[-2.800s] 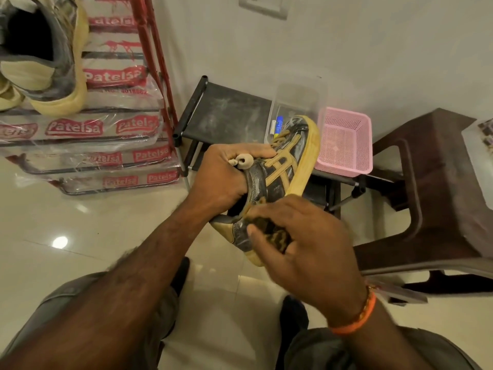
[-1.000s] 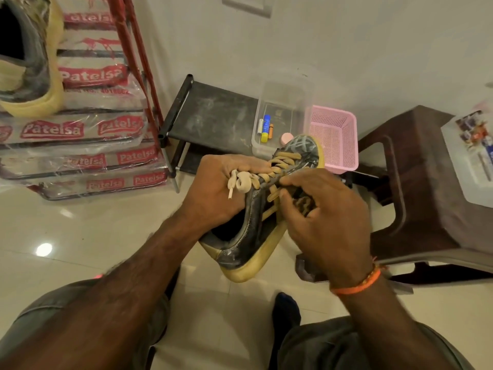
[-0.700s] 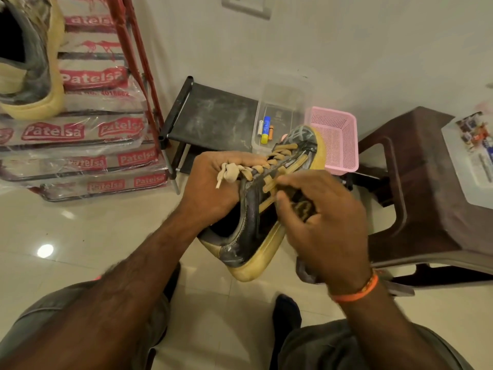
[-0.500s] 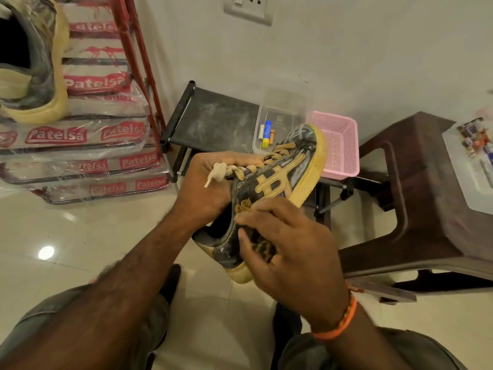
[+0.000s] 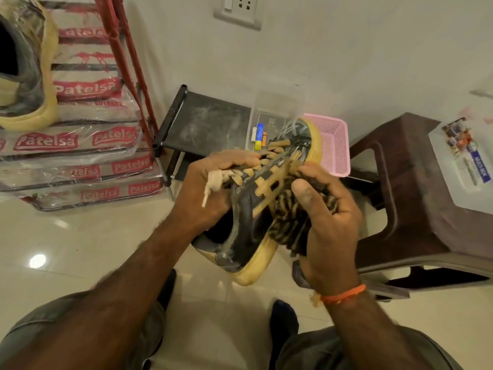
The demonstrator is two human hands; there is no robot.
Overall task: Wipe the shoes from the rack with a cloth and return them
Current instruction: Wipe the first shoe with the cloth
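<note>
A dark sneaker with a yellow sole and tan laces is held in mid-air, toe pointing away from me. My left hand grips it at the tongue and laces. My right hand holds a bunched striped brown cloth pressed against the shoe's right side. The matching sneaker sits on the plastic-wrapped red shoe rack at the upper left.
A low black stand by the wall carries a clear box with small items and a pink basket. A brown plastic stool with a white container on it stands at right. My knees are below, over the tiled floor.
My right hand with the cloth has slid forward along the shoe's side from the heel end toward the toe. The shoe has rolled slightly, and the camera tilted up a little.
</note>
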